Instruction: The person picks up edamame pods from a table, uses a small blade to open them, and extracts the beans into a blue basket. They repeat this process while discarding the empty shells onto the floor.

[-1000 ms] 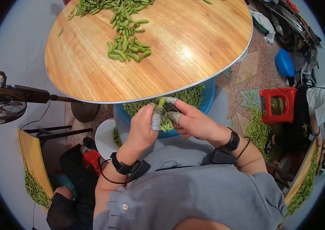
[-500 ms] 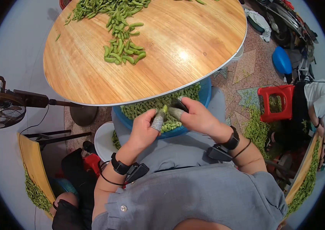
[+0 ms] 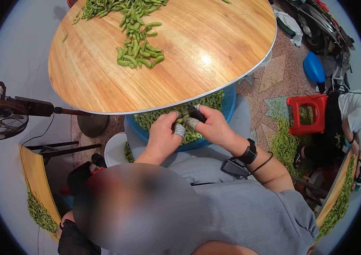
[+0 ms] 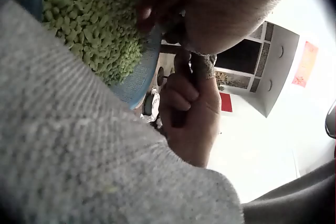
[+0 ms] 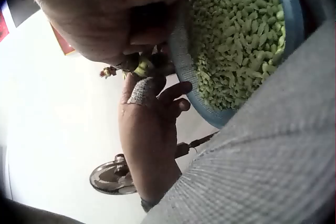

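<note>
Both hands meet above a blue basket of shelled green beans. The left hand, its thumb wrapped in grey cloth, pinches a green pod close to the right fingertips. The right hand, also with wrapped digits, has its thumb and finger at the same pod; a dark thing is on its index finger. In the right wrist view the pod shows between the two hands. Much of the pod is hidden by the fingers.
A round wooden table with heaped pods lies just beyond the basket. A white bucket is at the left, a fan farther left, and a red stool at the right near another person.
The hands have closed in on each other over the basket, and the pod is now more covered by the fingers. A blurred round patch covers the left forearm in the head view.
</note>
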### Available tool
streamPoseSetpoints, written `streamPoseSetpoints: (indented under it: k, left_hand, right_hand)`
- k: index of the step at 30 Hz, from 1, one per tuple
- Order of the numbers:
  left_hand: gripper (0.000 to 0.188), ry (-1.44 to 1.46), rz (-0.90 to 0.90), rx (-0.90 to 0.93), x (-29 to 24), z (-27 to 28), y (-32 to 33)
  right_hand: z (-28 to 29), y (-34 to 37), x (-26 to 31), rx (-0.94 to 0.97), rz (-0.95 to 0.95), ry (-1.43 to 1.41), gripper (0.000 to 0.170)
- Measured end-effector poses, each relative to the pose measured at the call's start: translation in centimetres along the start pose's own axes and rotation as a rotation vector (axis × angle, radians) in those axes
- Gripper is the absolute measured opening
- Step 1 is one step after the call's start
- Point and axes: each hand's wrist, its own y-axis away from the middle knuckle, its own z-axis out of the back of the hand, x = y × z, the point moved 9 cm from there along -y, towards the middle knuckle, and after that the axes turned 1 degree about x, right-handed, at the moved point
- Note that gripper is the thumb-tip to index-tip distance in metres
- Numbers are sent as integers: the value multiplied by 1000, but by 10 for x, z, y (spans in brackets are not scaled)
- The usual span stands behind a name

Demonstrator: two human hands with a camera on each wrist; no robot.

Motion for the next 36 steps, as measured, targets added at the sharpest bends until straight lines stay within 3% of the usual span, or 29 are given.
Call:
streamPoseSetpoints:
  k: [2, 5, 7, 11, 13, 14, 16, 20, 23, 25, 26, 28, 32, 34, 35, 36]
  left_hand:
    - [22, -59, -24, 20, -8, -1, 0]
    - [23, 44, -13, -1, -12, -2, 0]
    - [18, 789, 96, 130, -1, -22, 2]
    - [13, 518, 224, 260, 5, -17, 7]
    - [10, 424, 127, 214, -6, -10, 6]
    - [10, 429, 130, 210, -6, -9, 7]
    - [9, 183, -43, 97, -17, 4, 7]
    - [13, 216, -91, 27, -31, 11, 10]
    - [9, 362, -33, 127, -25, 2, 14]
    - [12, 768, 236, 286, -16, -13, 20]
    - [12, 770, 240, 282, -15, -15, 21]
    - [15, 1352, 457, 371, -16, -35, 30]
    - [17, 1479, 627, 382, -15, -41, 34]
    - [13, 1580, 788, 505, -7, -54, 44]
    - [13, 1583, 788, 502, -3, -56, 45]
    - [14, 1583, 904, 547, 2, -65, 53]
  right_hand:
    - [8, 4, -1, -31, 52, -60, 18]
    - [7, 6, -11, 23, -31, -63, 24]
    - [7, 6, -4, -23, 4, -169, 14]
    - [7, 11, 17, 50, -96, -212, 14]
    - [4, 18, 9, 79, -246, -318, 16]
    - [3, 20, 7, 82, -250, -314, 16]
    - [4, 19, 8, 34, -201, -340, 16]
    - [12, 19, 24, -1, -114, -327, 17]
    - [7, 23, 19, 93, -196, -337, 18]
    - [3, 25, 29, 116, -119, -411, 20]
    - [3, 25, 29, 121, -122, -410, 20]
    - [4, 28, 26, 135, -138, -439, 19]
    - [-6, 29, 20, 161, -4, -473, 20]
    - [-7, 27, 18, 81, 42, -429, 21]
    - [-10, 26, 13, 84, 40, -428, 21]
    - [-9, 25, -3, 32, -60, -358, 21]
